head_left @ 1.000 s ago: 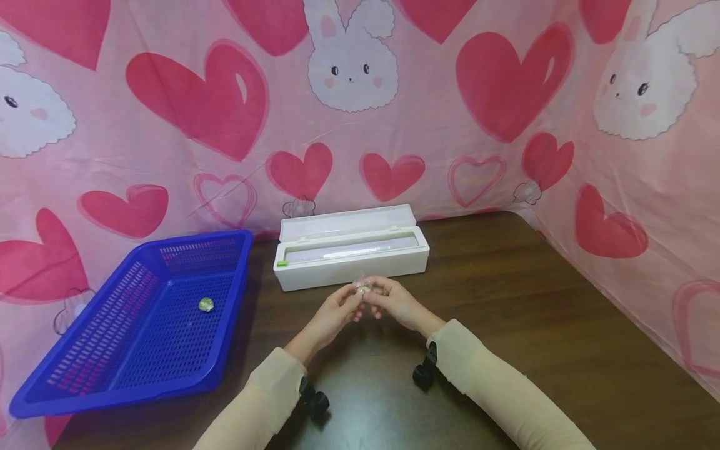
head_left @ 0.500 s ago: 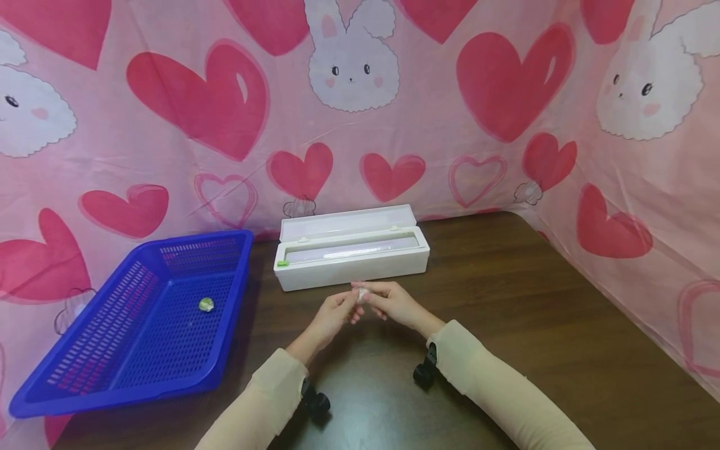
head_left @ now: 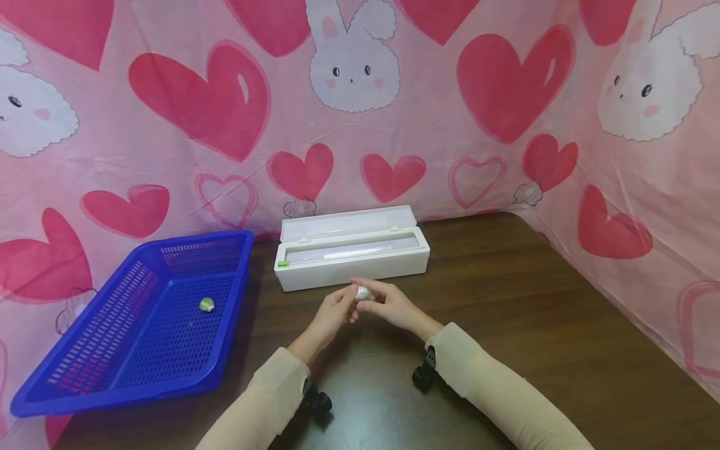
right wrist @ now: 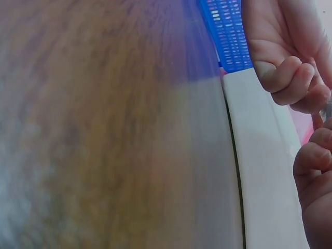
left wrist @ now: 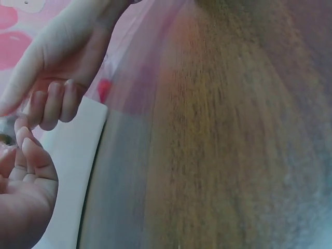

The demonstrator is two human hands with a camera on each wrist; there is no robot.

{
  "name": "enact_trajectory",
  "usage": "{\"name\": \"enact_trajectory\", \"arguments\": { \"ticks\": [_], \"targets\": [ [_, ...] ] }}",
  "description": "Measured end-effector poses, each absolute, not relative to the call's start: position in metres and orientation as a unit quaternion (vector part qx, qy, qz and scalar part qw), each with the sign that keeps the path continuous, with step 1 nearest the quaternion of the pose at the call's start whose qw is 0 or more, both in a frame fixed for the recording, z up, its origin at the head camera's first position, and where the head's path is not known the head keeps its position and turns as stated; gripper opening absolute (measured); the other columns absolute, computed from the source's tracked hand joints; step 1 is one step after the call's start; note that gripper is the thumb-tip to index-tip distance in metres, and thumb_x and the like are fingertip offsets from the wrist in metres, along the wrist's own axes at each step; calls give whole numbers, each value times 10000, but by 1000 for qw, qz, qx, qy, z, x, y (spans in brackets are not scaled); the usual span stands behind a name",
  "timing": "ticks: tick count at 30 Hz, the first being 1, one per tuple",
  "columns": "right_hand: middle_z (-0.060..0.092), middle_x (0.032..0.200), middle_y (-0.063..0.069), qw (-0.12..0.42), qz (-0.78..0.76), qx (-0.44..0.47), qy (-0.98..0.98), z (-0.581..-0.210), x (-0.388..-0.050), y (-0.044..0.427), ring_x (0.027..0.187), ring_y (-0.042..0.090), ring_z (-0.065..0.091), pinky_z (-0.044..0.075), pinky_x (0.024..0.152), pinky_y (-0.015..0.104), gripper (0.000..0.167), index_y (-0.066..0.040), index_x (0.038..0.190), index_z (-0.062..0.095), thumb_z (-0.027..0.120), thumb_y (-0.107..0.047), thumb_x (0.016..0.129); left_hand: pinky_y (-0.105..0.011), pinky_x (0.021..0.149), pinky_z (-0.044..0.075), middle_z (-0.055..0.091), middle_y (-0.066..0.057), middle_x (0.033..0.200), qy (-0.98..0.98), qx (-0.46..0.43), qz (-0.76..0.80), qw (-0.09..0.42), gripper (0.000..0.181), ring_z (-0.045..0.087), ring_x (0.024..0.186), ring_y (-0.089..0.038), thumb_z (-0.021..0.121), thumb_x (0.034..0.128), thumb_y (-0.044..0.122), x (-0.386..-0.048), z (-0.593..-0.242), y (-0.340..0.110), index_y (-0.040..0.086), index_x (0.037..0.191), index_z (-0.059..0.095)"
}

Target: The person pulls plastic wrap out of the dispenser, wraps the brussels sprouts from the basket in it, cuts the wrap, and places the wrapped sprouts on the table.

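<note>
Between my two hands, above the table just in front of the long white box, is a small round thing wrapped in shiny clear film point(head_left: 362, 292). My left hand point(head_left: 332, 310) pinches its left side with thumb and fingers. My right hand point(head_left: 394, 306) holds it from the right, fingers curled over its far side. In the left wrist view only an edge of the wrapped thing point(left wrist: 6, 136) shows at the left border, brownish under the film. The fingers hide much of it, so its kind cannot be told.
The white box point(head_left: 354, 270), apparently a cling film dispenser with a green slider point(head_left: 283, 264), stands behind the hands, lid raised. At left, a blue plastic basket point(head_left: 227, 337) contains a small greenish wrapped ball point(head_left: 206, 304). A pink heart-patterned cloth point(head_left: 427, 137) hangs behind the brown table point(head_left: 534, 325).
My fingers have shifted around the wrapped thing, and the loose film that stood up from it is now gathered close. More of its shiny round surface shows. Basket and box stay put.
</note>
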State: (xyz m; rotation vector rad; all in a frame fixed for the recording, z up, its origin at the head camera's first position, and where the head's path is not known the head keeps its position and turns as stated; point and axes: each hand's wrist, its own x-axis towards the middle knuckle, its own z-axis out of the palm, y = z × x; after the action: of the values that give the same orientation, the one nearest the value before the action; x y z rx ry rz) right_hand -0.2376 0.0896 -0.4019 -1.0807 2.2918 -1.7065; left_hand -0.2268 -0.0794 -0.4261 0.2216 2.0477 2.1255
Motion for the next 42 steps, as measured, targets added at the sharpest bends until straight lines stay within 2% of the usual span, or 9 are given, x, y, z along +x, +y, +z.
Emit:
{"name": "enact_trajectory", "arguments": {
  "ticks": [5, 8, 12, 16, 21, 27, 32, 37, 42],
  "targets": [
    [495, 762, 1, 58, -580, -344, 736, -404, -238, 89, 636, 98, 425, 382, 549, 218, 385, 55, 1261, 501, 582, -32, 895, -207, 569, 407, 525, -24, 737, 679, 88, 721, 111, 357, 468, 628, -105, 428, 983, 328, -226, -425, -80, 6, 914, 566],
    [459, 687, -2, 66, -588, -351, 726, -404, -239, 89, 562, 86, 404, 365, 501, 214, 420, 44, 1301, 461, 569, -30, 903, -208, 574, 405, 517, -11, 743, 677, 100, 720, 115, 309, 459, 631, -97, 439, 985, 273, -226, -424, -80, -2, 926, 567],
    [400, 604, -14, 66, -586, -366, 720, -403, -238, 89, 494, 68, 350, 334, 467, 212, 448, 34, 1339, 420, 546, -20, 912, -204, 558, 395, 512, 4, 708, 680, 103, 719, 96, 281, 449, 605, -85, 460, 979, 236, -226, -424, -79, 10, 867, 586],
    [386, 549, 11, 48, -584, -367, 723, -403, -236, 88, 466, 62, 344, 329, 451, 210, 358, 76, 1263, 485, 528, -3, 917, -197, 537, 394, 512, 13, 653, 680, 98, 724, 67, 300, 451, 568, -74, 480, 971, 194, -226, -426, -77, -12, 778, 583],
    [474, 623, 106, 27, -572, -362, 735, -403, -233, 87, 482, 61, 371, 349, 457, 213, 312, 92, 1208, 524, 538, -3, 912, -193, 531, 394, 510, 11, 627, 682, 93, 723, 60, 352, 450, 555, -75, 471, 974, 180, -225, -429, -75, -104, 784, 552],
    [413, 569, 6, 71, -588, -326, 737, -400, -234, 88, 447, 77, 355, 325, 434, 209, 480, 47, 1338, 411, 580, -29, 895, -196, 583, 377, 482, -7, 713, 656, 103, 739, 112, 346, 431, 631, -94, 381, 1001, 294, -225, -426, -78, 41, 839, 552],
    [452, 653, -17, 61, -580, -328, 743, -398, -235, 87, 536, 72, 376, 338, 490, 204, 399, 84, 1260, 487, 587, -34, 892, -206, 601, 367, 458, -28, 768, 633, 106, 753, 144, 403, 417, 660, -105, 320, 1001, 380, -226, -423, -79, 27, 920, 496],
    [479, 610, 3, 78, -580, -320, 745, -397, -235, 88, 490, 88, 408, 361, 449, 213, 395, 71, 1253, 491, 595, -36, 887, -194, 588, 388, 481, -28, 780, 639, 102, 752, 129, 357, 440, 651, -98, 403, 985, 349, -226, -424, -79, 4, 982, 492],
    [489, 619, 77, 128, -609, -315, 717, -400, -238, 90, 493, 158, 451, 411, 437, 341, 403, 16, 1337, 434, 498, -83, 953, -193, 586, 401, 503, -16, 746, 627, 94, 766, 109, 275, 462, 641, -91, 438, 984, 265, -226, -426, -78, 22, 934, 557]
  ]
}}
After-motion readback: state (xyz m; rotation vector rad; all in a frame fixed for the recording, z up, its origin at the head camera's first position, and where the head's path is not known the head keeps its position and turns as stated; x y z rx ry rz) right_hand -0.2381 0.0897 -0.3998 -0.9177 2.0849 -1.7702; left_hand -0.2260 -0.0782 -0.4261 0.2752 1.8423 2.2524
